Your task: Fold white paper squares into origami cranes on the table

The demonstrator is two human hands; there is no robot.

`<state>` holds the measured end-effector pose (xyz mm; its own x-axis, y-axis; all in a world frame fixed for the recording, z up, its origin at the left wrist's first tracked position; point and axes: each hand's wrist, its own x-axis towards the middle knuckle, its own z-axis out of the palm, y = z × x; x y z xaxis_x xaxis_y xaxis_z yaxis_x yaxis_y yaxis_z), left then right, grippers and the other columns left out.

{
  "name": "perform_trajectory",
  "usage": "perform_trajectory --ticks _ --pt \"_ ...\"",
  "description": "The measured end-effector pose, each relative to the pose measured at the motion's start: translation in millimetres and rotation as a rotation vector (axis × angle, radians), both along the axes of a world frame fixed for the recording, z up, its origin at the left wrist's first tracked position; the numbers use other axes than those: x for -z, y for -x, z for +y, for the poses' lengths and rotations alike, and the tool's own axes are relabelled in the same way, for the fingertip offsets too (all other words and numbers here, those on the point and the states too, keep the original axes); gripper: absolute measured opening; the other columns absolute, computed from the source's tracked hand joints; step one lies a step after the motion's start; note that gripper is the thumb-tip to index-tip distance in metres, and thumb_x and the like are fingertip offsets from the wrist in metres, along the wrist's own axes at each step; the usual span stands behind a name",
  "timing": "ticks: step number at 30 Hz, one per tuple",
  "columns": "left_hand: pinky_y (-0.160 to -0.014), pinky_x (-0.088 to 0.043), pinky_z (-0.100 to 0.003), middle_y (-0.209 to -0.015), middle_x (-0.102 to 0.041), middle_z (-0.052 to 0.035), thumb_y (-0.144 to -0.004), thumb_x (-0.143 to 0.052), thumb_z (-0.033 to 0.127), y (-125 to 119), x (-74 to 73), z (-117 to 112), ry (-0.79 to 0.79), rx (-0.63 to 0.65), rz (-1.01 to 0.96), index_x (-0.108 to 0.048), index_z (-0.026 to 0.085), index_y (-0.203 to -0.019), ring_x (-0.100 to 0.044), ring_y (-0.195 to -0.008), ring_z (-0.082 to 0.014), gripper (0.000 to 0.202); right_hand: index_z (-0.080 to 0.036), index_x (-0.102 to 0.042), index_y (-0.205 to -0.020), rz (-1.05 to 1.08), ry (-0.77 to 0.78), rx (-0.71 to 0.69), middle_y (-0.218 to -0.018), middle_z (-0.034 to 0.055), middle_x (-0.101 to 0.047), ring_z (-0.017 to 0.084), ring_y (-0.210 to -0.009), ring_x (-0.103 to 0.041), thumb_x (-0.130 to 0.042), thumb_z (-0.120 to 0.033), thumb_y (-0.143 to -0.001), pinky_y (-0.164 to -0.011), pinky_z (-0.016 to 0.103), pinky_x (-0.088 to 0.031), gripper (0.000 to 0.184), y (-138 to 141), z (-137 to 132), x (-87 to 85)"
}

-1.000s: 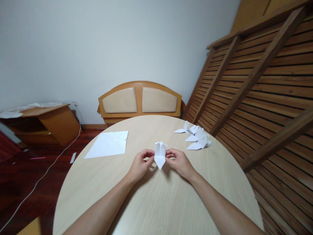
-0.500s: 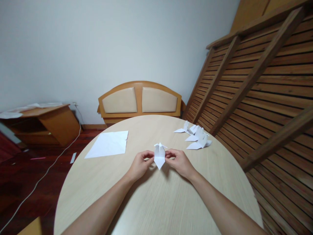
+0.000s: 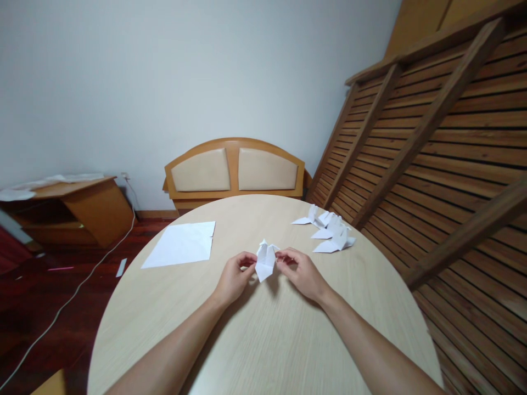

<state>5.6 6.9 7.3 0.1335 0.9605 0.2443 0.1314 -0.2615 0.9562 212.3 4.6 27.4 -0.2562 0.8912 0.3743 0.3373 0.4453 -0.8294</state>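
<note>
Between my two hands is a white paper crane [image 3: 264, 264], its near wing pointing down toward me and its narrow folded tips at the top. My left hand [image 3: 237, 274] pinches its left side between thumb and fingers. At its right edge, my right hand [image 3: 300, 270] has thumb and fingertips closed on the paper near a folded tip. The exact grip points are partly hidden by the fingers. Several finished-looking white paper cranes [image 3: 335, 236] stand grouped at the table's far right. A flat white sheet of paper [image 3: 181, 244] lies on the left, with a small notch in its right edge.
Everything rests on a round pale wooden table [image 3: 263, 340]. Behind it stands a padded headboard [image 3: 234, 167]. A large slatted wooden frame [image 3: 444, 126] leans along the right. To the left are a low wooden cabinet [image 3: 99, 208] and a white cable [image 3: 78, 296] on the dark floor.
The crane has turned and shifted slightly left in my hands, its lower point now leaning left. My right fingers have moved up toward its right tip. The view has shifted slightly.
</note>
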Motion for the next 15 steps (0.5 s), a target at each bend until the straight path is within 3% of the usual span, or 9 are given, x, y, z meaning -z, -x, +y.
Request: perform_trajectory --ticks 9,15 --pt "-0.071 -0.051 -0.028 -0.093 -0.073 -0.0080 -0.085 -0.064 0.032 -1.3 5.7 -1.9 -0.019 0.080 0.110 -0.068 0.015 -0.094 -0.067 -0.086 -0.0202 0.020 -0.016 -0.070 -0.085 0.028 0.030 0.027 -0.081 0.0040 -0.072 0.019 -0.076 -0.065 -0.064 -0.035 -0.087 -0.073 0.030 -0.049 0.020 1.4 -1.4 -6.5" --pt "-0.093 -0.051 -0.039 -0.116 -0.069 -0.0112 -0.086 -0.064 0.027 2.1 10.6 -1.3 -0.108 0.070 0.182 -0.058 0.018 -0.119 -0.065 -0.108 -0.0231 0.034 -0.017 -0.070 -0.085 0.041 -0.003 0.124 -0.080 0.0038 -0.072 0.019 -0.075 -0.065 -0.064 -0.037 -0.087 -0.074 0.031 -0.050 0.021 -5.6 1.5 -9.7"
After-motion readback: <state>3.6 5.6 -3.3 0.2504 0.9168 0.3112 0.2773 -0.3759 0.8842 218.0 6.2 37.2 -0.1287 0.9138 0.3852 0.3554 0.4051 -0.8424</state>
